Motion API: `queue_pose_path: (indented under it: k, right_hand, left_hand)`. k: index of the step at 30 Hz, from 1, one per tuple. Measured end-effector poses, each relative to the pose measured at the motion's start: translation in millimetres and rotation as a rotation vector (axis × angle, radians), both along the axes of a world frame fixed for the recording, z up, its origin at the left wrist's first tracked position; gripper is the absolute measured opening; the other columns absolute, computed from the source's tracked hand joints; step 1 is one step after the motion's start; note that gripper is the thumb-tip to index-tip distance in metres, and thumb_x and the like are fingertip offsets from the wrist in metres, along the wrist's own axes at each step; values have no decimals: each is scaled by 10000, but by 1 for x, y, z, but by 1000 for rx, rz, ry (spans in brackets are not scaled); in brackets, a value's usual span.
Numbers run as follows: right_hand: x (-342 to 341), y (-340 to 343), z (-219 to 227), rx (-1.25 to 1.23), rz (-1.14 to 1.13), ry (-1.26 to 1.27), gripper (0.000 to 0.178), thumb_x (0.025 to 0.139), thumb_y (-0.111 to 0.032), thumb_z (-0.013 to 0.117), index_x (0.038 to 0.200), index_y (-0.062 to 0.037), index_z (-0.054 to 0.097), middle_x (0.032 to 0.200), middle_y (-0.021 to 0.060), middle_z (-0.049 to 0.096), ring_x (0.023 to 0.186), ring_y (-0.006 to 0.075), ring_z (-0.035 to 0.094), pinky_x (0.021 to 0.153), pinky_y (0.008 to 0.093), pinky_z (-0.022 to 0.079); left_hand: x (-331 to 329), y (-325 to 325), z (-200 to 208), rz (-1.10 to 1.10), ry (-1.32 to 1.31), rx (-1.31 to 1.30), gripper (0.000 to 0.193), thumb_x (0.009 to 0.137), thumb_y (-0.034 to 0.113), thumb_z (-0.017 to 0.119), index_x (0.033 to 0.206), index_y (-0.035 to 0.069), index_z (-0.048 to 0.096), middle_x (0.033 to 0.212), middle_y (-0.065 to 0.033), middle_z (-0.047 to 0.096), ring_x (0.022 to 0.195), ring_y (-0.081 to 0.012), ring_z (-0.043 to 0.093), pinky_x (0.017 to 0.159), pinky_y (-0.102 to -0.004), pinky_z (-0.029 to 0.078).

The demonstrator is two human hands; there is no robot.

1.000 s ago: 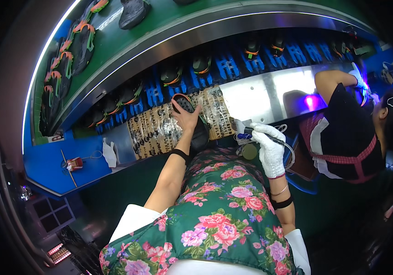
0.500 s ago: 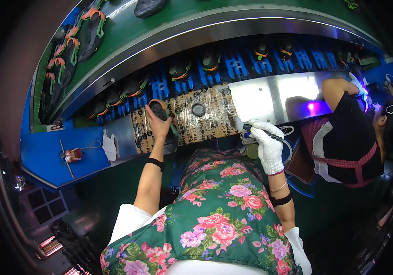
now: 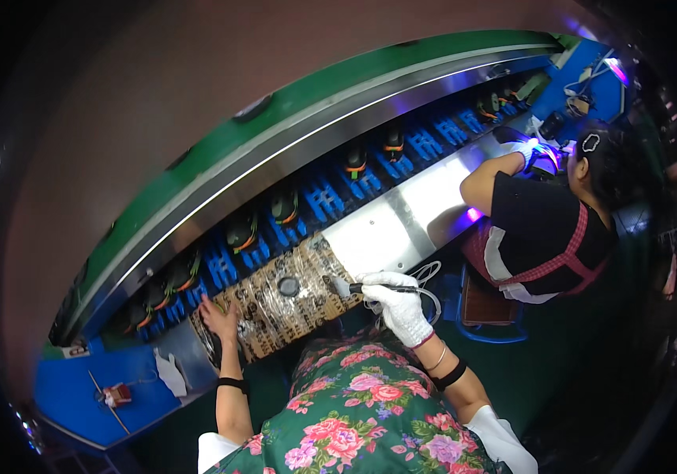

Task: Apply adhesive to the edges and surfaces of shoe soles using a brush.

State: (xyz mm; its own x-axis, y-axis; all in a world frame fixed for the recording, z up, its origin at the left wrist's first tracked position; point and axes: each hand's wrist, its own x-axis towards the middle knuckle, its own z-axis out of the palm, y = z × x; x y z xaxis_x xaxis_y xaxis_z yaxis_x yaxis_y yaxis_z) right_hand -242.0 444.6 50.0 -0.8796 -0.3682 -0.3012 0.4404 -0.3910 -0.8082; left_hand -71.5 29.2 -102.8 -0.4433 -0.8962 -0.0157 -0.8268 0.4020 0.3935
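My bare left hand [image 3: 221,320] reaches over the left end of the bench, fingers spread with nothing in them. It is nearest to the row of blue holders [image 3: 218,265], where black shoes with orange and green trim stand, one such shoe [image 3: 184,272] just beyond my fingers. In a white knitted glove, my right hand [image 3: 402,308] is closed round the dark handle of a flat brush [image 3: 343,287]. The brush tip points left, above the right end of the printed cardboard sheet [image 3: 307,265] wrapped in clear film. A small round dark dish [image 3: 288,286] sits on that sheet.
Behind the holders runs a metal-edged green conveyor [image 3: 291,87]. Rightward, a co-worker [image 3: 536,213] works under violet light beside a brown stool [image 3: 490,296]. Pale cable loops [image 3: 431,276] hang by my right hand. A blue board [image 3: 78,395] with a small red box [image 3: 117,393] lies left.
The black shoe that was in my left hand is no longer there, and the hand's fingers are now spread near the holders. The view has turned rightward. My right hand still grips the brush.
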Motion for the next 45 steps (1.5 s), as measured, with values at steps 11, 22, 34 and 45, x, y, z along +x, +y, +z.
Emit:
queue_pose_path:
  k: [11,22,34,45]
  right_hand:
    - [-21,53,0,-131,-355,-95,169,817,113,669,946,38,746,967,157,758,782,193,705,707,283,573]
    - [-19,108,16,-78,-363,-78,203,853,54,694,1046,62,756,1011,132,762,910,173,713,826,271,558]
    - [-53,114,58,-519,-407,-107,198,827,132,657,955,9,744,1016,167,742,938,254,722,828,343,601]
    - [-40,22,106,-351,-80,-13,189,812,117,702,977,25,719,987,174,725,873,259,735,807,342,614]
  left_hand:
    - [-398,236,258,-1276,829,222,391,915,63,675,1304,33,653,1179,-133,684,952,-193,677,873,-289,538]
    - [-598,284,284,-946,324,-168,314,857,120,704,1156,45,644,1270,-205,577,1118,-356,637,1024,-425,505]
    - [-329,132,298,-577,1260,455,219,968,92,555,1185,107,538,1330,-104,584,1084,-159,607,886,-312,558]
    - [-211,109,226,-544,753,1033,346,978,290,553,1078,-4,704,995,-67,700,910,-154,656,884,-316,517]
